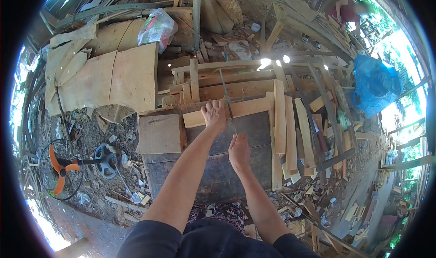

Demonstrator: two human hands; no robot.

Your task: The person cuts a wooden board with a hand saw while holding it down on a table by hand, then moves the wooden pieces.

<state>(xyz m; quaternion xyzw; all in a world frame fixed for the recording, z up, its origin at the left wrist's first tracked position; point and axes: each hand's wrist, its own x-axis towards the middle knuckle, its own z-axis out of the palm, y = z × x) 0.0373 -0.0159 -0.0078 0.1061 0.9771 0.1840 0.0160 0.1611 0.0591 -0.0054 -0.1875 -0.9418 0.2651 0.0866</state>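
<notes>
Right grip [239, 151] clenching thin tool [225, 92], left grip [214, 115] clasping plank [250, 109], blue bag [374, 83], contents unclear

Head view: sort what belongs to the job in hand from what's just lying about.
In use:
- pale board, with the left hand on it
- long thin tool, apparently a saw, its near end in the right hand
- dark workbench underneath

Lying about:
- orange-bladed fan
- blue plastic bag
- pale plastic bag
</notes>
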